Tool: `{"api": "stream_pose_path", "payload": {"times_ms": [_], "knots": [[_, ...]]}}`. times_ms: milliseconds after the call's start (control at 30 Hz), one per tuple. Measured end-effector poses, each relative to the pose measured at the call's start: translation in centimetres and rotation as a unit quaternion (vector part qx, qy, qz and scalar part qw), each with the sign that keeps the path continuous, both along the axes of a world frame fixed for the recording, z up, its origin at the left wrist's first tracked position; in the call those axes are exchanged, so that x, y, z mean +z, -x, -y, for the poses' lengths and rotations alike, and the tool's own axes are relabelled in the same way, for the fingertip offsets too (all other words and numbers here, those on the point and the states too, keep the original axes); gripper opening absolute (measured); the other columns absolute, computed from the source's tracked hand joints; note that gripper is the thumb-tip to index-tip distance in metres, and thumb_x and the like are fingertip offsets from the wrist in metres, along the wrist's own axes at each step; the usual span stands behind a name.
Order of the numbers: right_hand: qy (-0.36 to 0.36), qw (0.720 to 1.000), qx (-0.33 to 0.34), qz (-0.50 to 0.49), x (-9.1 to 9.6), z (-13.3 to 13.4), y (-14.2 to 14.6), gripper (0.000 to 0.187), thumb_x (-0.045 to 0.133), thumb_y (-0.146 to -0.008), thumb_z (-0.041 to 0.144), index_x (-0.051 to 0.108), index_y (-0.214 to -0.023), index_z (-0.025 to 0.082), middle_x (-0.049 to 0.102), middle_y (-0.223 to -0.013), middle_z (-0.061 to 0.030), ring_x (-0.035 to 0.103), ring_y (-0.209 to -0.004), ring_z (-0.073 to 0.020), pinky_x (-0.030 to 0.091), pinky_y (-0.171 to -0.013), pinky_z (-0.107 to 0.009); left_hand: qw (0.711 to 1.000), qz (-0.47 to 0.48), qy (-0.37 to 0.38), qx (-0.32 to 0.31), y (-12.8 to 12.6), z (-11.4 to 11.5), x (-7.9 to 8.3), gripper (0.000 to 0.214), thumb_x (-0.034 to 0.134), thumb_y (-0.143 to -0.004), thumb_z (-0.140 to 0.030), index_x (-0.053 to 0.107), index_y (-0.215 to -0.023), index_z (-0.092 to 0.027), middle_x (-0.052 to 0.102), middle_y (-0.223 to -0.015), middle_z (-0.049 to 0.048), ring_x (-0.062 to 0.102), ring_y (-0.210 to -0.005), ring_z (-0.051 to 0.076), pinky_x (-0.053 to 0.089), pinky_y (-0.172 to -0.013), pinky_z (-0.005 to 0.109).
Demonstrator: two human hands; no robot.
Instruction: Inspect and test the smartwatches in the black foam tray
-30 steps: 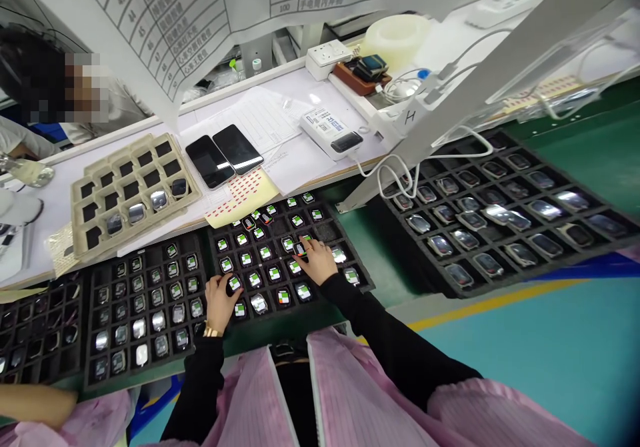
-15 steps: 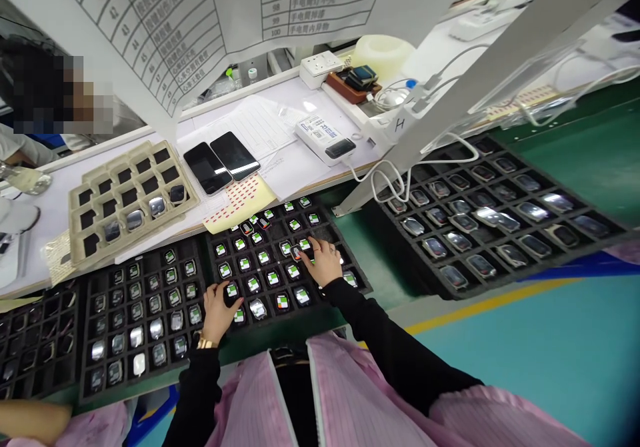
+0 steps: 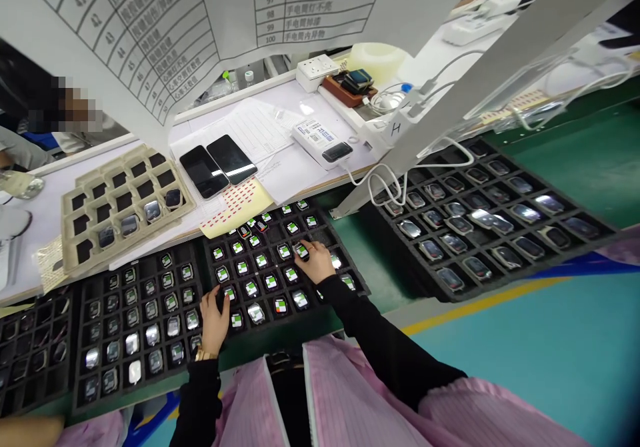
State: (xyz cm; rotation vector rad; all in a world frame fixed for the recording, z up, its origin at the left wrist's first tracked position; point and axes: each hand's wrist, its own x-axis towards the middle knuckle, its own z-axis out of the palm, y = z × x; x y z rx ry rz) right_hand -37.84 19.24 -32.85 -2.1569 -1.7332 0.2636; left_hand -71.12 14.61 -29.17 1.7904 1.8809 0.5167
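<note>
Smartwatch bodies with lit green-and-white screens fill the cells of a black foam tray [image 3: 324, 234] in front of me. My right hand [image 3: 318, 264] is at the tray's right part, thumb and fingers closed about the edges of a lit smartwatch [image 3: 301, 250]. Whether that watch sits fully in its cell, I cannot tell. Over the tray's left edge lies my left hand [image 3: 215, 320], fingers apart and holding nothing. Its thumb is close beside another lit watch [image 3: 229, 294]. Two watches with orange on their screens lie close together near the tray's far edge.
Another watch tray [image 3: 145, 327] adjoins on the left; stacked trays [image 3: 480, 234] stand right, beyond a slanted metal post [image 3: 440, 94]. Two phones [image 3: 231, 159], a beige tray [image 3: 125, 207] and a white cabled device [image 3: 323, 144] occupy the shelf. Printed sheets hang above. A co-worker's arm shows lower left.
The watch by my right hand was tilted with an orange-marked screen; now it lies flatter, showing green. My left hand has drawn slightly left, off the watch it was around.
</note>
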Motion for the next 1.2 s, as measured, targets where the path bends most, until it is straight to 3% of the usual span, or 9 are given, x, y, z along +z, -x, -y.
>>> {"api": "stream_pose_path", "payload": {"times_ms": [167, 300, 400, 500, 667, 767, 867, 1000, 1200], "knots": [[-0.015, 0.997, -0.079, 0.001, -1.1, -0.8, -4.9, 0.045, 0.055, -0.084, 0.032, 0.063, -0.118, 0.004, 0.061, -0.103, -0.0202, 0.055, -0.095, -0.0333, 0.046, -0.084, -0.043, 1.000, 0.009, 0.009, 0.014, -0.1, 0.3, 0.0, 0.046, 0.039, -0.094, -0.045, 0.051, -0.127, -0.016, 0.049, -0.119, 0.0153, 0.043, -0.120, 0.030, 0.035, -0.106, 0.052], [-0.040, 0.996, -0.083, -0.007, -1.5, -1.0, -6.1, 0.044, 0.051, -0.086, 0.035, 0.062, -0.118, 0.006, 0.061, -0.107, -0.0208, 0.054, -0.098, -0.0357, 0.047, -0.084, -0.047, 1.000, 0.013, 0.007, 0.023, -0.1, 0.4, 0.0, 0.045, 0.039, -0.094, -0.045, 0.052, -0.126, -0.017, 0.050, -0.118, 0.0152, 0.045, -0.119, 0.030, 0.037, -0.105, 0.052], [-0.095, 0.993, -0.046, -0.057, -1.0, -1.4, -4.3, 0.047, 0.045, -0.090, 0.031, 0.054, -0.127, 0.005, 0.063, -0.110, -0.0188, 0.055, -0.101, -0.0339, 0.046, -0.089, -0.048, 1.000, 0.013, 0.000, 0.023, -0.1, 0.3, -0.1, 0.043, 0.038, -0.095, -0.044, 0.051, -0.126, -0.017, 0.051, -0.118, 0.0147, 0.046, -0.118, 0.029, 0.038, -0.105, 0.050], [-0.111, 0.981, 0.089, -0.129, 0.1, -2.4, -1.0, 0.054, 0.042, -0.092, 0.026, 0.037, -0.142, 0.007, 0.065, -0.113, -0.0138, 0.056, -0.108, -0.0292, 0.046, -0.095, -0.044, 1.000, 0.007, -0.008, 0.023, -0.1, 0.2, -0.3, 0.042, 0.038, -0.095, -0.042, 0.052, -0.125, -0.016, 0.051, -0.116, 0.0151, 0.046, -0.117, 0.029, 0.038, -0.104, 0.051], [-0.084, 0.962, 0.228, -0.128, 1.2, -4.9, 4.1, 0.064, 0.037, -0.095, 0.027, 0.013, -0.152, 0.009, 0.049, -0.138, -0.0130, 0.038, -0.133, -0.0256, 0.035, -0.109, -0.046, 1.000, -0.010, -0.015, 0.006, 0.0, 0.0, -0.2, 0.040, 0.039, -0.095, -0.038, 0.052, -0.124, -0.014, 0.052, -0.110, 0.0147, 0.049, -0.111, 0.029, 0.040, -0.101, 0.051], [-0.037, 0.969, 0.234, -0.069, 0.8, -6.1, 5.5, 0.063, 0.038, -0.094, 0.026, 0.019, -0.149, 0.002, 0.040, -0.144, -0.0178, 0.025, -0.140, -0.0269, 0.024, -0.114, -0.049, 0.999, -0.026, -0.025, -0.010, -0.3, -0.4, 0.2, 0.037, 0.040, -0.094, -0.034, 0.053, -0.124, -0.016, 0.052, -0.111, 0.0138, 0.048, -0.110, 0.030, 0.041, -0.099, 0.050], [-0.016, 0.975, 0.220, -0.032, 0.5, -6.9, 5.7, 0.059, 0.039, -0.092, 0.023, 0.030, -0.145, -0.001, 0.046, -0.139, -0.0189, 0.026, -0.139, -0.0266, 0.021, -0.115, -0.048, 0.998, -0.043, -0.040, -0.034, -1.3, -1.9, 0.8, 0.035, 0.041, -0.094, -0.029, 0.053, -0.124, -0.017, 0.051, -0.113, 0.0138, 0.047, -0.111, 0.029, 0.041, -0.100, 0.048], [-0.036, 0.982, 0.182, -0.030, 0.7, -7.6, 5.7, 0.054, 0.040, -0.092, 0.019, 0.037, -0.144, 0.004, 0.058, -0.125, -0.0159, 0.037, -0.131, -0.0261, 0.026, -0.113, -0.044, 0.993, -0.061, -0.060, -0.080, -3.9, -5.5, 1.5, 0.036, 0.042, -0.093, -0.024, 0.052, -0.127, -0.018, 0.050, -0.117, 0.0137, 0.045, -0.115, 0.028, 0.040, -0.101, 0.045], [-0.021, 0.986, 0.162, -0.015, 1.1, -9.1, 6.7, 0.052, 0.051, -0.090, 0.024, 0.044, -0.139, 0.006, 0.057, -0.126, -0.0149, 0.042, -0.122, -0.0280, 0.036, -0.102, -0.039, 0.986, -0.095, -0.077, -0.112, -8.3, -10.1, 1.3, 0.046, 0.049, -0.088, -0.021, 0.049, -0.133, -0.024, 0.045, -0.127, 0.0142, 0.041, -0.119, 0.033, 0.038, -0.099, 0.049]]}}
